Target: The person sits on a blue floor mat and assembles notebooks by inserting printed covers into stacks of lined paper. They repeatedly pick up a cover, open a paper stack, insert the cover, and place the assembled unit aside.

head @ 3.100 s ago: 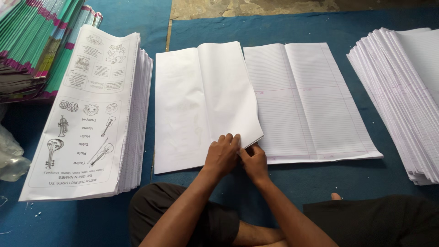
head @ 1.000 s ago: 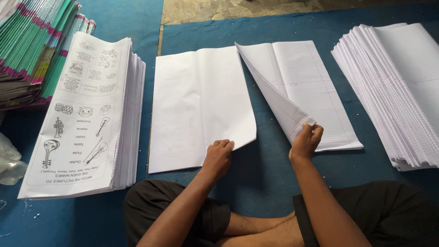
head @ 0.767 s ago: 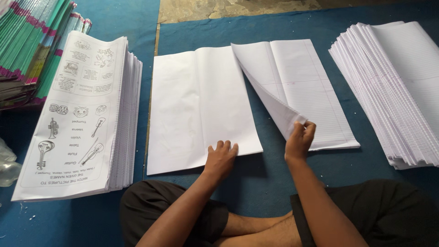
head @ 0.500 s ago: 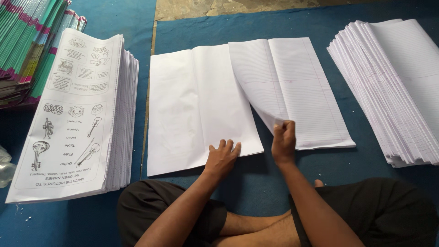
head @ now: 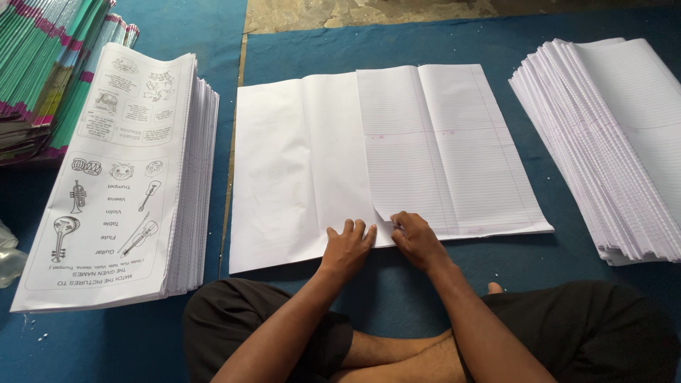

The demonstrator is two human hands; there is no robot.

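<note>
A large plain white sheet (head: 284, 170) lies on the blue mat (head: 425, 50) in front of me. A ruled sheet (head: 447, 142) lies flat to its right, overlapping its right edge. My left hand (head: 347, 245) rests flat on the plain sheet's near edge, fingers apart. My right hand (head: 415, 237) sits right beside it and pinches the slightly curled near-left corner of the ruled sheet. My crossed legs in dark shorts fill the bottom of the view.
A thick stack of printed sheets with instrument drawings (head: 113, 177) lies at the left. Green and pink book spines (head: 42, 64) are piled at the far left. A fanned stack of ruled sheets (head: 617, 135) lies at the right. Clear plastic (head: 7, 248) shows at the left edge.
My right hand, which held the ruled sheet lifted and folded over, has carried it left and down. The sheet now lies flat and both hands are close together.
</note>
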